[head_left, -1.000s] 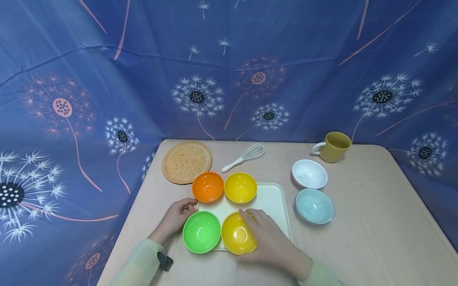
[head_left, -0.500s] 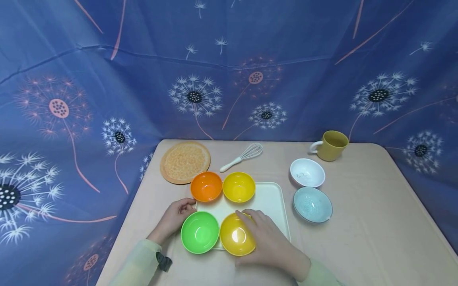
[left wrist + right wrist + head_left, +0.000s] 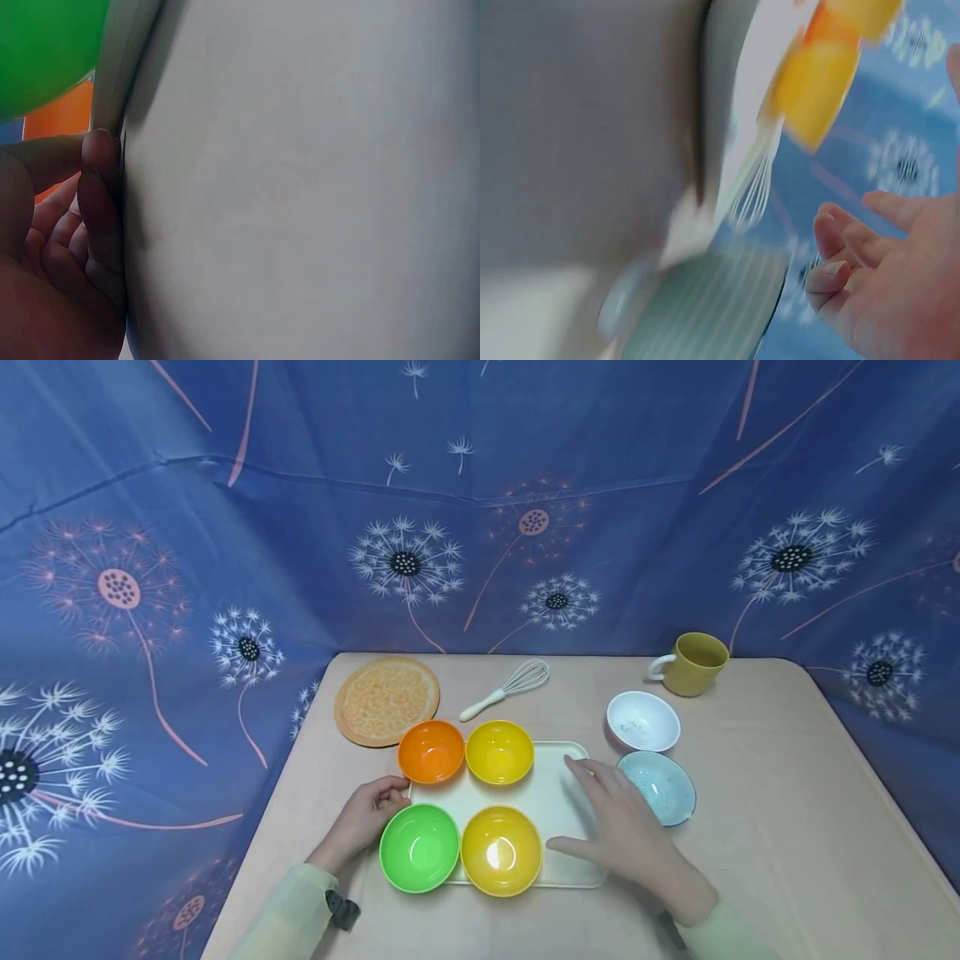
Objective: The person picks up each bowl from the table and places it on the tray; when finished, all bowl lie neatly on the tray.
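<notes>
Four bowls (image 3: 419,847) stand on the tray (image 3: 467,795). Left hand (image 3: 367,817) pinches the tray's left edge; right hand (image 3: 632,828), fingers spread wide, hovers beside the front yellow bowl (image 3: 501,852).

Ahead of you, creased blue fabric backdrop (image 3: 652,485), white and pink dandelion print (image 3: 405,562), thin dark fold line (image 3: 315,479) across upper part; wraps round on your left. Before you, flat pale-beige counter (image 3: 787,793), rounded far-right corner. Light soft, shadows faint.

The nearer yellow bowl (image 3: 501,852) looks like smooth, glossy plastic; the tray (image 3: 480,795), plastic too — the backdrop (image 3: 480,443), creased cloth.
</notes>
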The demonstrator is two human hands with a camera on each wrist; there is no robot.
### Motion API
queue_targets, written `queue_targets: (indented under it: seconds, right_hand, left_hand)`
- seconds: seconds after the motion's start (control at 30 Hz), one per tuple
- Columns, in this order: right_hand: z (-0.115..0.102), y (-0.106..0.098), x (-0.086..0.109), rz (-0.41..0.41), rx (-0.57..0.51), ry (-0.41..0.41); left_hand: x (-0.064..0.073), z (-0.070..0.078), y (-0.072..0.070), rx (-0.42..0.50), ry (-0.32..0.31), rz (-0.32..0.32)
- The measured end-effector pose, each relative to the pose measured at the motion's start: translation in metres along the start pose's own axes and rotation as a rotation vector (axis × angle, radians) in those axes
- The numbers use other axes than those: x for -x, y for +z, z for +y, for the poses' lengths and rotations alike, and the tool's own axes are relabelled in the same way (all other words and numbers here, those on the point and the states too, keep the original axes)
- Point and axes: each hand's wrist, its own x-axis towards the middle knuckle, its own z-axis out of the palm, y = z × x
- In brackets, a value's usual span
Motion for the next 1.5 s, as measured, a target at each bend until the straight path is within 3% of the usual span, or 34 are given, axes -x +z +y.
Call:
queue_targets:
  seconds: [0.27,0.53,0.67,1.03,1.5]
  right_hand:
    - [0.059,-0.030,0.016,0.163,0.037,0.117]
    - [0.090,-0.033,0.032,0.210,0.051,0.167]
    - [0.095,-0.030,0.036,0.204,0.048,0.182]
    - [0.096,-0.024,0.033,0.075,0.022,0.290]
    - [0.098,-0.023,0.031,0.064,0.013,0.310]
  left_hand:
    - [0.000,-0.003,-0.001,0.015,0.006,-0.008]
    - [0.000,-0.005,-0.001,0.017,0.015,-0.010]
    - [-0.001,-0.006,-0.001,0.013,0.013,-0.007]
    - [-0.002,-0.007,0.000,0.030,0.018,0.000]
    - [-0.002,-0.004,0.000,0.047,0.014,-0.008]
